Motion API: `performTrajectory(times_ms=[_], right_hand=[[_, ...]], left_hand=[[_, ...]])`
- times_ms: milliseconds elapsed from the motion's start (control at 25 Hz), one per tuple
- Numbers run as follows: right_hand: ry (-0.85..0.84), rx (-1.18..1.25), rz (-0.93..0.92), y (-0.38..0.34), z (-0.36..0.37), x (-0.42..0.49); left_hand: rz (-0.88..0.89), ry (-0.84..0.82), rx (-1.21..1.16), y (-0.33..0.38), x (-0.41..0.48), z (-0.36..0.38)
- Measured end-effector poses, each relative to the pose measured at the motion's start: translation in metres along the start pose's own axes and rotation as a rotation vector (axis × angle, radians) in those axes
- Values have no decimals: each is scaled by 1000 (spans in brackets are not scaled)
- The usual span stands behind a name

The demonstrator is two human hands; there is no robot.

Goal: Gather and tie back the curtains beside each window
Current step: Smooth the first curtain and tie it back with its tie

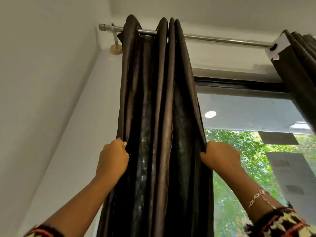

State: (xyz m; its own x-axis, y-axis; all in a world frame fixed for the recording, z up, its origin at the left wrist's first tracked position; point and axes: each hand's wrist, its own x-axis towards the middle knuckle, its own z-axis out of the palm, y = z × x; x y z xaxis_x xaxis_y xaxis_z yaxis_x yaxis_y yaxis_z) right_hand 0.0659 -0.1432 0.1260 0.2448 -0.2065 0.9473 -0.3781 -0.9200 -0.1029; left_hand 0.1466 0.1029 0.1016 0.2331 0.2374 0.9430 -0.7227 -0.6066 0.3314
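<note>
The left hand (112, 157) is closed in a fist around the outer left fold of the dark brown curtain (159, 117), thumb and fingers pinching the fabric edge. The right hand (220, 155) is likewise clenched on the curtain's right edge, fingers curled into the cloth. Both forearms reach steeply upward, wrists level with each other, the bunched pleats hanging between them. A chain bracelet (258, 198) sits on the right wrist above a patterned knit sleeve (282, 223). Above the hands the curtain hangs gathered on a metal rod (222, 40), close to its left bracket (115, 38). Left of the left hand is bare white wall (42, 100); right of the right hand the window (256, 151) is uncovered, with a second curtain (301, 69) bunched at the rod's far end.
</note>
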Motion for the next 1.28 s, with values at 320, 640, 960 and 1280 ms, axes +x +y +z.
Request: performTrajectory(times_ms=[320, 640, 960, 1280], right_hand=[[53, 54, -63, 105, 22, 19], [48, 74, 5, 214, 26, 30], [-48, 109, -7, 249, 37, 10], [-102, 211, 18, 222, 38, -44]], left_hand=[[40, -121, 111, 117, -14, 81], [266, -430, -75, 289, -71, 187], [103, -398, -177, 274, -109, 194], [-135, -319, -223, 218, -205, 154]])
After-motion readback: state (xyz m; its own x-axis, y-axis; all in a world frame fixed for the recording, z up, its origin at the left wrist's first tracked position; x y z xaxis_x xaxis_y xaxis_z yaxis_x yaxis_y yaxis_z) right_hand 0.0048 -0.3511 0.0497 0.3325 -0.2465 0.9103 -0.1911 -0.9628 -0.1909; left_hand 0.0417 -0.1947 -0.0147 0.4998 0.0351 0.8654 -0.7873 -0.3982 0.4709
